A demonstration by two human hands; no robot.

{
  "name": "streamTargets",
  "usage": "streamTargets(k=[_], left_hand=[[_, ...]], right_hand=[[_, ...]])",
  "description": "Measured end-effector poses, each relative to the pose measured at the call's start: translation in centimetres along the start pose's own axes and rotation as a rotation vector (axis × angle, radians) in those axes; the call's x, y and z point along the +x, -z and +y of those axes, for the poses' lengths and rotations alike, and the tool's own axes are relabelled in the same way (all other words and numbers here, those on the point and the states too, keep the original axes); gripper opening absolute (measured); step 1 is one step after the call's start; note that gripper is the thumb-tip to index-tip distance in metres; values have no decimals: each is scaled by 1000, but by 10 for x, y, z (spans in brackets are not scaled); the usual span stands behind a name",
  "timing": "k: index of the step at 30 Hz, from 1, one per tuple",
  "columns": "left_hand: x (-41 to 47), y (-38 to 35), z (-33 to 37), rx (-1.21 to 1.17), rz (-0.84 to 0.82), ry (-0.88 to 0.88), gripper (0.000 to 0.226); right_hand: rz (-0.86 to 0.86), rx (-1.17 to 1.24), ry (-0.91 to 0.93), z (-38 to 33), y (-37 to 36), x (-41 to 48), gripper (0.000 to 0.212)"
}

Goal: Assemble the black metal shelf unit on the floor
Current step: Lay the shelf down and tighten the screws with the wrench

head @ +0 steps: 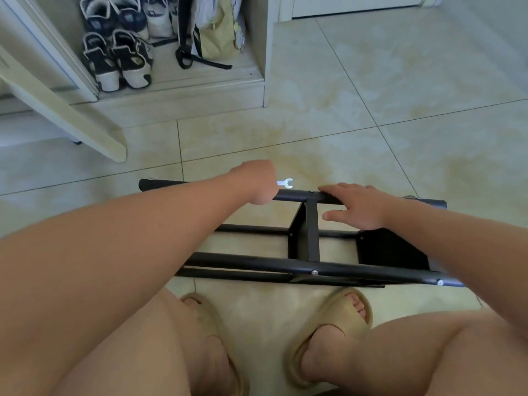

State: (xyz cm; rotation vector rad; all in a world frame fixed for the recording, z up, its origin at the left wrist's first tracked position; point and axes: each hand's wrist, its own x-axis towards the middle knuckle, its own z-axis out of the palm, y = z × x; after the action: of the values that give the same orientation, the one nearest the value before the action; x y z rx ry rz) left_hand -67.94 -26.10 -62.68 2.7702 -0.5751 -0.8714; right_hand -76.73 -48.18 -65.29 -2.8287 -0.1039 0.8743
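Note:
The black metal shelf unit lies on its side on the tiled floor, its tubes running left to right with a cross brace in the middle. My left hand grips a small silver wrench just above the far tube. Only the wrench's open jaw sticks out to the right of the fist. My right hand rests flat on the far tube, fingers straight, right of the brace. Silver bolt heads show on the near tube.
My feet in tan slippers stand just in front of the near tube. An open cabinet with shoes and a yellow bag is at the far left. A pale slanted board leans there.

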Motion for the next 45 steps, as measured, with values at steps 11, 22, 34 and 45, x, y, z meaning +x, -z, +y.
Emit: streamTargets(k=[11, 22, 34, 45], left_hand=[[54, -6, -24, -305, -203, 139, 15], [59, 25, -58, -145, 214, 111, 15], [46, -53, -86, -62, -64, 188, 19], [63, -88, -84, 27, -317, 188, 27]], right_hand=[[-161, 334, -11, 19, 25, 46, 12], [296, 212, 29, -9, 47, 64, 23], [5, 191, 4, -41, -35, 79, 22], [-144, 161, -31, -35, -94, 101, 31]])
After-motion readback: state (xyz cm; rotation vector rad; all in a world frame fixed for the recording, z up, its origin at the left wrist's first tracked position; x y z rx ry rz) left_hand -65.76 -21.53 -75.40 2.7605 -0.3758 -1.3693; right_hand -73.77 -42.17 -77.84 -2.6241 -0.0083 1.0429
